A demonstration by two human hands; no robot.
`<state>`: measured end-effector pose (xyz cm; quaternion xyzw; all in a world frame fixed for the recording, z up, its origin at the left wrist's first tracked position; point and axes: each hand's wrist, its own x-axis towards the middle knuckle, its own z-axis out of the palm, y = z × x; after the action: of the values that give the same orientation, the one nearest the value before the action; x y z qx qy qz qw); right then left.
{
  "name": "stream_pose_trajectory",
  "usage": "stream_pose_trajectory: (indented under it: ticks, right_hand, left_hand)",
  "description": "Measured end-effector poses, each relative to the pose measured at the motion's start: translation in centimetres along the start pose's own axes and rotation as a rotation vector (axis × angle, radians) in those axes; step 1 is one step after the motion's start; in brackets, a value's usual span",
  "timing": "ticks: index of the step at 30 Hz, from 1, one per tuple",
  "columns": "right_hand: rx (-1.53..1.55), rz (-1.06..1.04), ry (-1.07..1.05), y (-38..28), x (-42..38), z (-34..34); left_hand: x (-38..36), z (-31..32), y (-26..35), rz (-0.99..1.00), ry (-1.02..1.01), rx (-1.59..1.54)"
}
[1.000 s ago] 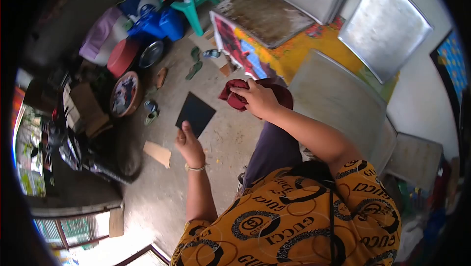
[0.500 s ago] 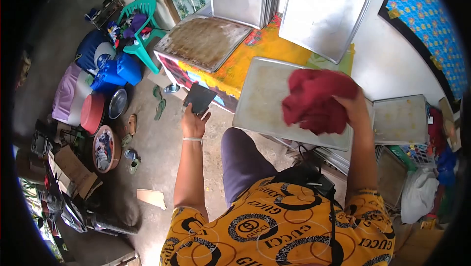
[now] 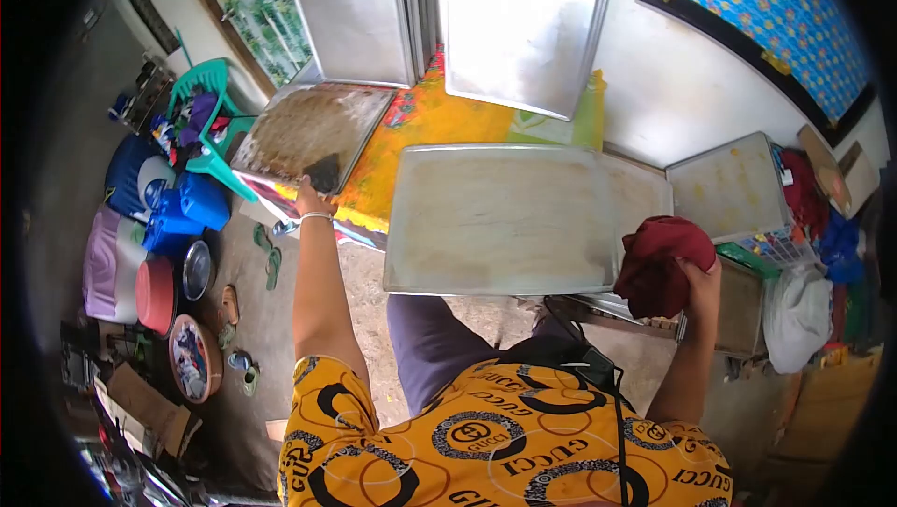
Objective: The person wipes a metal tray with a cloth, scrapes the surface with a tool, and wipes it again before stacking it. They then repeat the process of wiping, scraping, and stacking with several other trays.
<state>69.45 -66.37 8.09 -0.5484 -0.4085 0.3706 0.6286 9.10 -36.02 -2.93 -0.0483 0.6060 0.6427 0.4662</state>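
My left hand point(image 3: 316, 197) grips a dark flat scraper-like piece point(image 3: 323, 173) at the near right corner of a brown, crusted tray point(image 3: 304, 128). Bunched in my right hand point(image 3: 699, 285) is a dark red cloth point(image 3: 662, 259), just beyond the right edge of a large metal tray point(image 3: 500, 217). That tray lies flat in front of me, its surface greyish with faint smears. Whether the dark piece touches the crusted tray I cannot tell.
Upright metal trays point(image 3: 355, 16) and a bright one point(image 3: 523, 26) lean at the back on the yellow-covered table point(image 3: 434, 124). More trays point(image 3: 729, 189) are at right. A green chair point(image 3: 210, 166), blue containers point(image 3: 187, 213) and basins point(image 3: 201, 357) stand left.
My left hand has moved with the dark piece to the crusted tray. The red cloth has gone from over the large tray to its right side in my right hand. The view has shifted.
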Motion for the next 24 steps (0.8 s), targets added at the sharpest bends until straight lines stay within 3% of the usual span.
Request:
stream_pose_trajectory:
  ticks: [3, 5, 7, 11, 15, 18, 21, 24]
  right_hand:
    - [0.1, -0.007, 0.079, -0.1, 0.4, 0.8]
    - [0.168, 0.007, 0.112, 0.5, 1.0, 1.3]
    - [0.232, 0.037, 0.14, 1.1, 1.7, 2.3]
    - [0.369, 0.093, 0.119, 1.5, 3.4, 4.2]
    - [0.386, 0.169, 0.014, 3.6, 4.9, 4.8]
    - [0.196, 0.168, -0.116, 3.4, 4.9, 8.3]
    - [-0.148, 0.048, -0.374, 4.9, 4.4, 12.7]
    - [-0.27, -0.047, -0.651, 4.7, 2.8, 19.2]
  left_hand:
    - [-3.4, -0.7, -3.3, 0.448, -0.013, 0.19]
    - [-3.7, -3.7, -6.1, 0.674, -0.291, 0.343]
    - [-3.5, -7.9, -9.4, 0.78, -0.306, 0.69]
    - [-11.9, -14.6, -12.6, 0.102, -0.303, 0.57]
    - [-15.7, -18.7, -16.4, -0.268, -0.455, 0.229]
    - [-18.9, -18.0, -16.5, -0.273, -0.534, 0.117]
    - [-18.5, -17.4, -16.6, -0.185, -0.552, 0.06]
    - [-18.0, -16.3, -16.2, -0.12, -0.566, -0.099]
